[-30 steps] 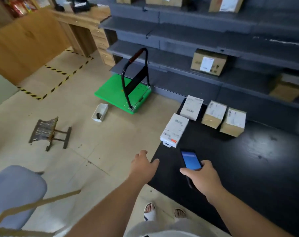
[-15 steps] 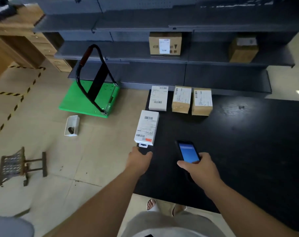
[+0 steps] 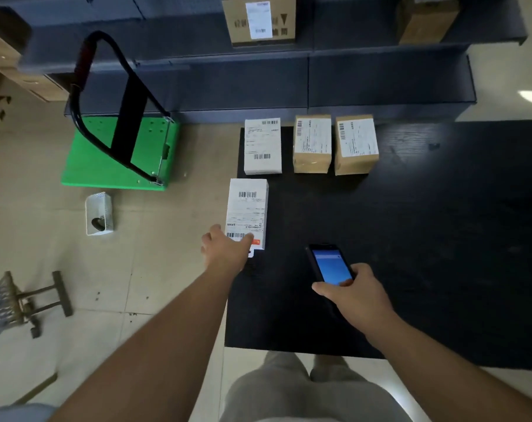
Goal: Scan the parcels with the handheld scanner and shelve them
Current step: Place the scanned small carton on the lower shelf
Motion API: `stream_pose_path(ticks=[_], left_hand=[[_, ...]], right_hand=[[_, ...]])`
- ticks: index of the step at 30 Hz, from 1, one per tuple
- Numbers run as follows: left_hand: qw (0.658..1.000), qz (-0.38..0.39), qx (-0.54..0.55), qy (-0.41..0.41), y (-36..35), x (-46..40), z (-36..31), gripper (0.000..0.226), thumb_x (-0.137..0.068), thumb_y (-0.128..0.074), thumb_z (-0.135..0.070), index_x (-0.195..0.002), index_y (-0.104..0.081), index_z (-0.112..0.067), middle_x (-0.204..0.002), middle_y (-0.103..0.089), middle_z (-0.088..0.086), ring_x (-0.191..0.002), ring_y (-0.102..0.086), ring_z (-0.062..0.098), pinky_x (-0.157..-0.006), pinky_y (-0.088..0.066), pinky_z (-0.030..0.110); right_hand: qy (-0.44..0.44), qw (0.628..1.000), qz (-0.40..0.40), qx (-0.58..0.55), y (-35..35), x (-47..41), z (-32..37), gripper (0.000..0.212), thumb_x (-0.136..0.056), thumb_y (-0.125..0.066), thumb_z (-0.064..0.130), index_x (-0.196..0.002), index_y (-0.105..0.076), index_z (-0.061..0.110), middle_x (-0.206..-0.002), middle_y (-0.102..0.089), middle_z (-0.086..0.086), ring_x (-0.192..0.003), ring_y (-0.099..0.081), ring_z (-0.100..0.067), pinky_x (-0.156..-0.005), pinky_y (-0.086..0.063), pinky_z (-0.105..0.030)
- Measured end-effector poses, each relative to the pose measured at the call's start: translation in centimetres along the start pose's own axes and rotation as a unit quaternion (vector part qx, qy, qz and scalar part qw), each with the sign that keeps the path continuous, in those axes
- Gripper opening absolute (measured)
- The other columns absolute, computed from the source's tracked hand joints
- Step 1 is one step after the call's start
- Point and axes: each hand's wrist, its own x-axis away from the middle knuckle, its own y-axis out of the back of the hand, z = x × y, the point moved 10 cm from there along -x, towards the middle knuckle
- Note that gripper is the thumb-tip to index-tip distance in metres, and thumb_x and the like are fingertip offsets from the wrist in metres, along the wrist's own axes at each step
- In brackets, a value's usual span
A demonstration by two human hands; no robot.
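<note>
Left hand [image 3: 225,252], thumb on the near white parcel [image 3: 248,213], grip unclear; right hand [image 3: 354,295] clasped round scanner [image 3: 330,266]. Best lifted squarely, barcode kept uncovered.

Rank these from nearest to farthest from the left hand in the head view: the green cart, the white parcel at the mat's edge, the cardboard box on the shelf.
1. White parcel: at the mat's left edge, under the left hand's thumb.
2. Green cart: on the floor, to the left and beyond.
3. Cardboard box: up on the shelf, far back.
</note>
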Motion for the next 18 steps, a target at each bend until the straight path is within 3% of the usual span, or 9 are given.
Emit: stream_pose_path(ticks=[5,10,15,18], left_hand=[[0.998,0.049,0.038,0.022,-1.6,-3.9,1.0,0.105,-0.085,-0.079,-0.055,-0.164,-0.021,-0.018,-0.163,-0.034,0.01,-0.146,-0.039,0.039,-0.115,-0.042,0.058],[0.99,0.098,0.095,0.021,-3.0,-5.7,1.8,0.103,-0.084,-0.083,-0.051,-0.163,-0.024,-0.021,-0.149,-0.058,0.004,-0.132,-0.057,0.031,-0.109,-0.047,0.045],[0.986,0.112,0.117,0.023,-3.8,-5.9,2.0,0.067,-0.09,-0.082,-0.042,-0.144,-0.048,-0.02,-0.124,-0.066,-0.005,-0.115,-0.062,0.022,-0.095,-0.046,0.035],[0.985,0.105,0.131,0.037,-4.2,-5.1,1.9,0.058,-0.092,-0.079,-0.04,-0.138,-0.051,-0.02,-0.121,-0.064,-0.005,-0.109,-0.061,0.022,-0.094,-0.048,0.037]], right_hand=[[-0.015,1.0,-0.006,0.002,-0.9,-1.2,0.1,0.097,-0.075,-0.089,0.05,-0.151,-0.039,0.017,-0.105,-0.061,0.005,-0.092,-0.062,-0.012,-0.077,-0.052,-0.034],[-0.024,1.0,-0.01,0.007,-1.4,-1.7,0.4,0.099,-0.077,-0.088,0.05,-0.154,-0.036,0.017,-0.106,-0.058,0.007,-0.093,-0.059,-0.01,-0.081,-0.05,-0.035],[-0.032,0.999,-0.015,0.005,-1.9,-1.8,0.2,0.098,-0.075,-0.089,0.051,-0.152,-0.038,0.018,-0.106,-0.059,0.005,-0.094,-0.061,-0.012,-0.083,-0.055,-0.037],[-0.037,0.999,-0.021,0.003,-2.0,-1.6,-0.2,0.098,-0.074,-0.089,0.051,-0.151,-0.038,0.018,-0.105,-0.059,0.005,-0.095,-0.062,-0.013,-0.085,-0.057,-0.039]])
